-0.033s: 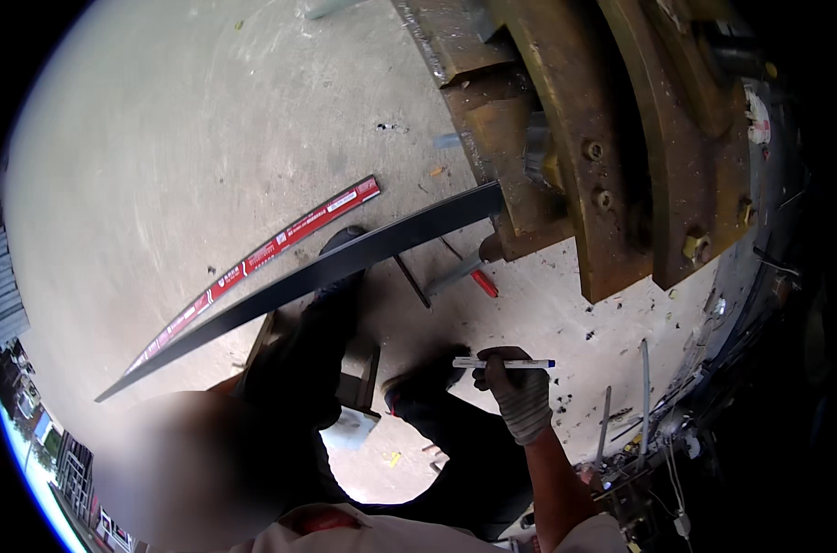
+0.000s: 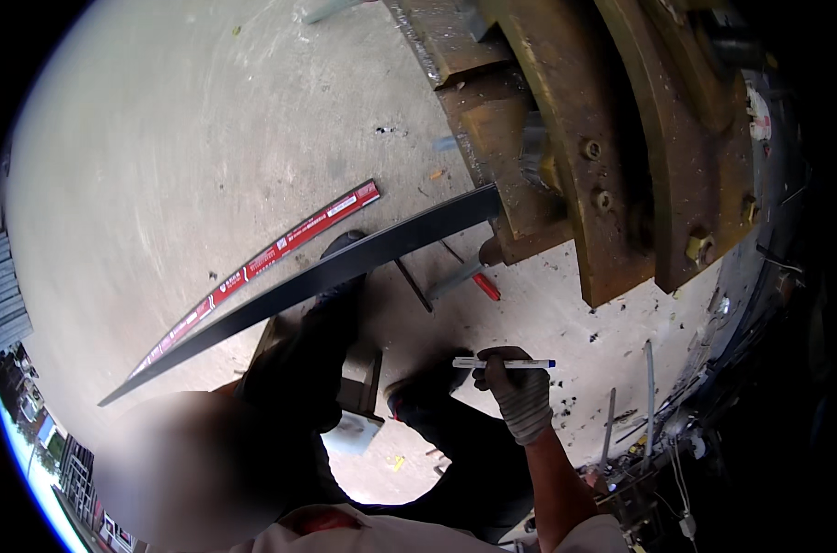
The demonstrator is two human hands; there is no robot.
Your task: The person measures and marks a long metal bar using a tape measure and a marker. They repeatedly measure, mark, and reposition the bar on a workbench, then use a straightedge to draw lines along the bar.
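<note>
My right hand (image 2: 521,394), in a grey work glove, is shut on a white marker pen (image 2: 503,363) with a blue end and holds it level above the concrete floor, just right of my dark-trousered knee (image 2: 427,396). A long dark steel bar (image 2: 308,281) runs on a slant from lower left up to the rusty machine, well above the hand. Under the bar lies a long red strip (image 2: 285,244). My left hand does not show; a blurred patch covers the lower left.
A big rusty brown steel machine (image 2: 575,138) with bolts fills the upper right. A red-handled tool (image 2: 485,287) and a thin rod lie beneath the bar. A small stool (image 2: 363,378) stands between my legs. Thin metal rods (image 2: 649,382) and cables lie at the right.
</note>
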